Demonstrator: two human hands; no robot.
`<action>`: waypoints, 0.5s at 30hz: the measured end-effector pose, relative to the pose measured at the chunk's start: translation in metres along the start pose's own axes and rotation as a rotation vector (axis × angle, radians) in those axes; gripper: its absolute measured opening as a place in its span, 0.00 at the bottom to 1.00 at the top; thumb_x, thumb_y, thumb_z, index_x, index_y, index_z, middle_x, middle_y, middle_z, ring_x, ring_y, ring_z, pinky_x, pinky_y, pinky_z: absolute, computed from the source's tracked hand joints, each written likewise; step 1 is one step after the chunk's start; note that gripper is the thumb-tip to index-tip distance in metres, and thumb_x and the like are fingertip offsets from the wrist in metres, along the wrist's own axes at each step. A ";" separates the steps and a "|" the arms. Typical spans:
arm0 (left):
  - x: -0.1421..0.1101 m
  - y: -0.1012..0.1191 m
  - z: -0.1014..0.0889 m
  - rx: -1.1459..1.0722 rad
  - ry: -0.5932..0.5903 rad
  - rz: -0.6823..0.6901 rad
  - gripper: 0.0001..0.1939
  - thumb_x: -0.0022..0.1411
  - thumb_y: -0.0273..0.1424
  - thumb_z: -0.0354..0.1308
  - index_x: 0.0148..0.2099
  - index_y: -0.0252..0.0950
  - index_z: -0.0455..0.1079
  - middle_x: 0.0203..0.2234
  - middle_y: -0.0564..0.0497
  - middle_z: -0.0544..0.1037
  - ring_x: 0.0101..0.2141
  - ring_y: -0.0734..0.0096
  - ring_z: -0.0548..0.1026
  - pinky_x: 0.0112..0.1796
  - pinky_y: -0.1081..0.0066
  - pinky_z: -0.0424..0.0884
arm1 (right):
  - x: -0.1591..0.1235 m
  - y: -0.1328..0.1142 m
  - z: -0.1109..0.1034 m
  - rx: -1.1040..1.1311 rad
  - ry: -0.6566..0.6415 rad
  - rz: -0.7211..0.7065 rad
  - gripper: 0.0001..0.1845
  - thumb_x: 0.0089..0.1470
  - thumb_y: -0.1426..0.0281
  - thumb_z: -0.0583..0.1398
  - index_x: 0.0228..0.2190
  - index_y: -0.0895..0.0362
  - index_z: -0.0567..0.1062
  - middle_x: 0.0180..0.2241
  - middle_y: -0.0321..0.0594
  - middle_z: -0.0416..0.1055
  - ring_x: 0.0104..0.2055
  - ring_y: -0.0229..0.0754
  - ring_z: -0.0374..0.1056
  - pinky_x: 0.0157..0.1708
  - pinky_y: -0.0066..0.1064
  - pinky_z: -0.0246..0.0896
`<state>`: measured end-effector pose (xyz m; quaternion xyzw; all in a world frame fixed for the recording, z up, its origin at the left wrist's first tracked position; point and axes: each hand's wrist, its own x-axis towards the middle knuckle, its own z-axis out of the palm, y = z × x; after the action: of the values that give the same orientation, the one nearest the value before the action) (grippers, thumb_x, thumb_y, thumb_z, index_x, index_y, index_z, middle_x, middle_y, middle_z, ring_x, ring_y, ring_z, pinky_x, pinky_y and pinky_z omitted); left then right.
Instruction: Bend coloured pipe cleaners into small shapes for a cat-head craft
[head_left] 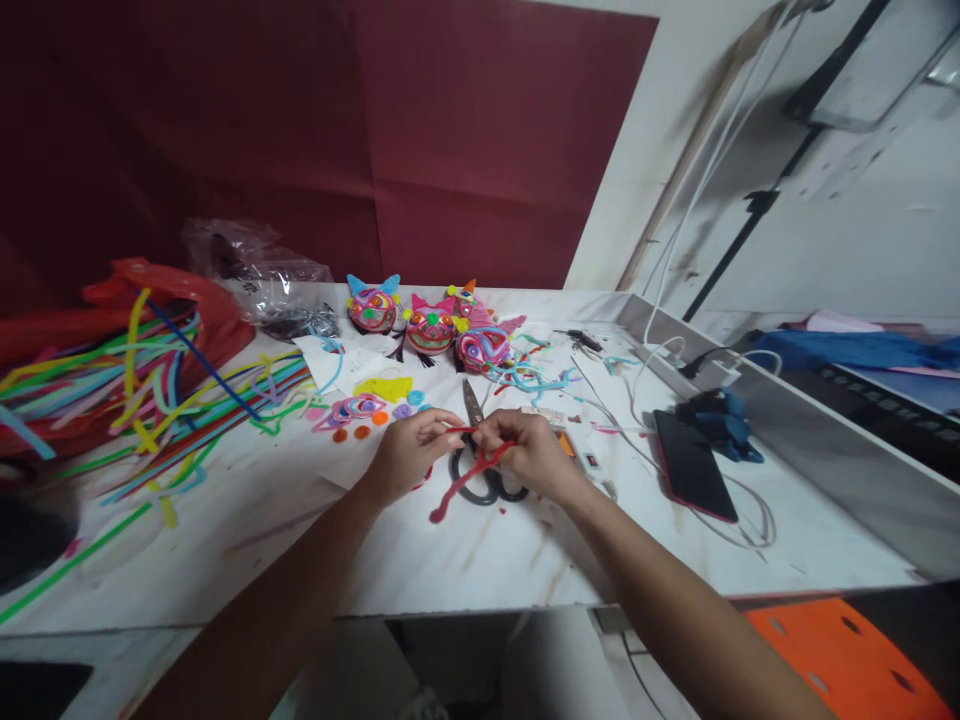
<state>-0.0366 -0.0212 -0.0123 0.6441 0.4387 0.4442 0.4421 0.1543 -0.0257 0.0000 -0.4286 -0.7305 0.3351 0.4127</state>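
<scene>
Between my two hands runs a red pipe cleaner (451, 497), a loose end of it curling down below my right hand. My left hand (409, 452) pinches one part of it between thumb and fingers. The fingers of my right hand (531, 450) are closed on another part close by. Beneath them, black-handled scissors (472, 403) lie on the white table (420, 570), blades pointing away from me and partly covered by my right hand. Left of the scissors are a coiled multicoloured piece (356, 410) and small orange discs (361, 433).
Several colourful animal-head figures (430, 325) stand at the back. Bundled pipe cleaners (217, 385) and a red plastic bag (176, 285) fill the left side. A phone (694, 465) and cables (757, 520) lie on the right, beside a raised edge (795, 430).
</scene>
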 end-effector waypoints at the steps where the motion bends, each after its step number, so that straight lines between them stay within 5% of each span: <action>1: 0.000 0.001 -0.001 0.095 0.046 0.050 0.09 0.54 0.34 0.63 0.38 0.36 0.74 0.27 0.49 0.80 0.31 0.67 0.77 0.35 0.70 0.70 | 0.000 0.000 -0.001 0.091 0.004 0.067 0.11 0.51 0.64 0.60 0.22 0.57 0.71 0.18 0.33 0.65 0.20 0.34 0.57 0.22 0.27 0.51; 5: -0.001 0.004 -0.002 0.380 0.167 0.251 0.06 0.57 0.33 0.59 0.30 0.38 0.75 0.27 0.49 0.78 0.31 0.67 0.75 0.32 0.72 0.68 | -0.004 0.000 -0.007 0.381 -0.019 0.307 0.13 0.45 0.61 0.65 0.24 0.58 0.74 0.18 0.32 0.66 0.17 0.31 0.54 0.19 0.26 0.45; 10: -0.002 0.004 0.000 0.461 0.194 0.338 0.10 0.60 0.34 0.57 0.27 0.40 0.74 0.26 0.48 0.76 0.31 0.65 0.73 0.37 0.69 0.68 | -0.009 0.005 -0.012 0.424 -0.108 0.340 0.13 0.42 0.61 0.68 0.25 0.58 0.75 0.14 0.28 0.62 0.16 0.30 0.51 0.18 0.25 0.42; 12: -0.002 0.004 0.000 0.418 0.175 0.285 0.10 0.58 0.33 0.57 0.25 0.40 0.73 0.24 0.49 0.75 0.29 0.66 0.71 0.36 0.70 0.67 | -0.011 0.006 -0.015 0.290 -0.088 0.260 0.12 0.44 0.62 0.66 0.23 0.58 0.75 0.16 0.30 0.64 0.17 0.31 0.54 0.19 0.25 0.45; 15: -0.003 0.004 -0.001 0.249 0.055 0.023 0.09 0.54 0.35 0.59 0.24 0.38 0.71 0.17 0.52 0.70 0.20 0.72 0.66 0.25 0.72 0.63 | -0.015 0.004 -0.022 -0.152 -0.012 -0.081 0.05 0.51 0.70 0.62 0.25 0.57 0.75 0.21 0.36 0.70 0.23 0.36 0.61 0.24 0.28 0.54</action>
<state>-0.0380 -0.0246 -0.0088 0.6865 0.4948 0.4090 0.3415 0.1796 -0.0349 0.0009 -0.4266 -0.7731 0.2643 0.3879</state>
